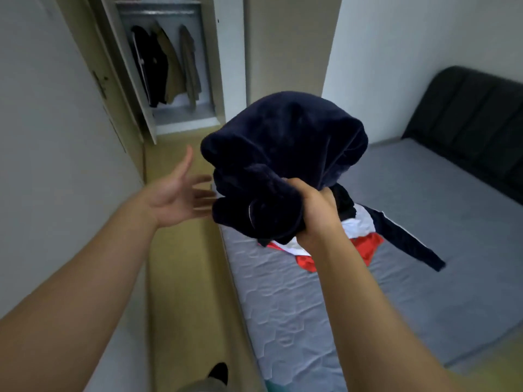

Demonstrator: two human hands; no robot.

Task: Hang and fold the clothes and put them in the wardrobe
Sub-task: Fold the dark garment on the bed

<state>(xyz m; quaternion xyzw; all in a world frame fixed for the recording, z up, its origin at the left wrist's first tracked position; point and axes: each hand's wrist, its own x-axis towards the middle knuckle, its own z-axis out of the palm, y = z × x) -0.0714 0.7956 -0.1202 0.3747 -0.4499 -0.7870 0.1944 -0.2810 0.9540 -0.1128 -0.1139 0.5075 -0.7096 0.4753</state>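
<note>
My right hand (314, 213) grips a bunched dark navy velvet garment (283, 154) and holds it up above the bed's near edge. My left hand (181, 193) is open, palm up, fingers spread, just left of the garment; its fingertips reach the cloth's edge. A red, white and navy garment (365, 236) lies crumpled on the grey mattress (311, 306) under the right hand, one navy sleeve trailing to the right. The open wardrobe (167, 66) stands at the far end of the aisle with several dark and tan clothes hanging from its rail.
A narrow yellowish floor aisle (184, 278) runs between the white wall on the left and the bed. The wardrobe door (124, 69) stands open into the aisle. A black padded headboard (475, 123) lines the bed's far right side. My dark shoe (219, 373) shows at the bottom.
</note>
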